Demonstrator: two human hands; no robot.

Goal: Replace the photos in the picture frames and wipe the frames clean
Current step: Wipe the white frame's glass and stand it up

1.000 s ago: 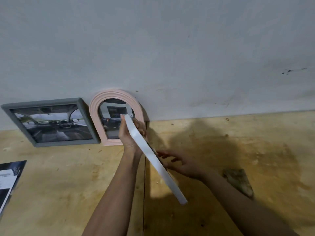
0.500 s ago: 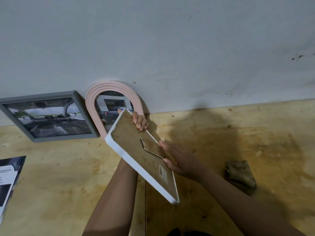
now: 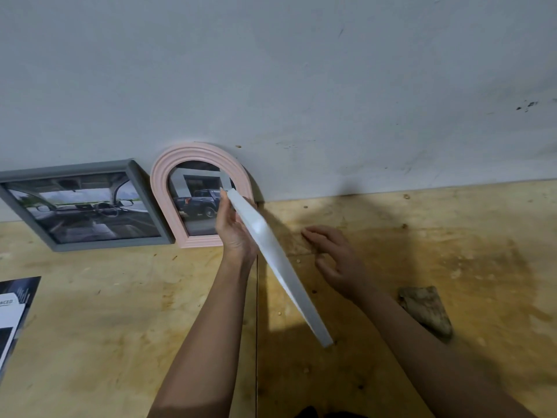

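Observation:
My left hand (image 3: 233, 229) grips the upper end of a white picture frame (image 3: 280, 267), held edge-on and tilted above the wooden table. To the right of that frame my right hand (image 3: 336, 260) hovers with relaxed fingers and touches nothing. A pink arched frame (image 3: 193, 159) with a truck photo leans on the wall just behind my left hand. Left of it leans a grey rectangular frame (image 3: 90, 170) with a car-interior photo. A brown cloth (image 3: 426, 310) lies on the table at the right.
The plywood table (image 3: 452, 236) meets a grey-white wall (image 3: 301, 86) at the back. A printed sheet or photo (image 3: 15, 306) lies at the table's left edge. A seam (image 3: 257, 342) in the plywood runs front to back beneath my left arm.
The white frame has turned from showing its brown back to edge-on. My right hand has come off the frame's back and moved to the right.

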